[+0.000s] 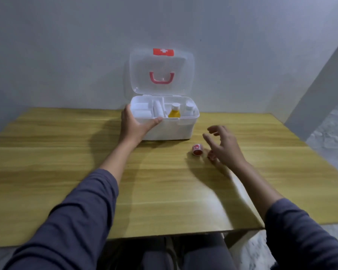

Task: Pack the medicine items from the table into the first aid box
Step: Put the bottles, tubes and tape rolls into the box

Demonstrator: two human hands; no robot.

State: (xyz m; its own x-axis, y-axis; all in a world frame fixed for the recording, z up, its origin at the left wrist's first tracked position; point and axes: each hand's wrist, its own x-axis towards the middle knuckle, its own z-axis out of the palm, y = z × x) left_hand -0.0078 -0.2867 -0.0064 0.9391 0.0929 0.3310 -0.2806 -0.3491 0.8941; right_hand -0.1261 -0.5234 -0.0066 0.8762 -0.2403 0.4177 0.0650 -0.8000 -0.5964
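Note:
The white first aid box (176,130) stands at the table's far edge with its clear lid (161,72) raised against the wall. Inside lie white bandage rolls (142,112), a yellow bottle (174,112) and a white bottle (189,109). My left hand (134,125) grips the box's front left corner. My right hand (223,146) hovers with fingers spread just right of a small red and white roll (197,150) lying on the table. A second small red item (211,155) shows partly under my right hand.
The wooden table (144,191) runs from the grey wall to its near edge above my knees. Its right edge drops to a pale floor (332,129).

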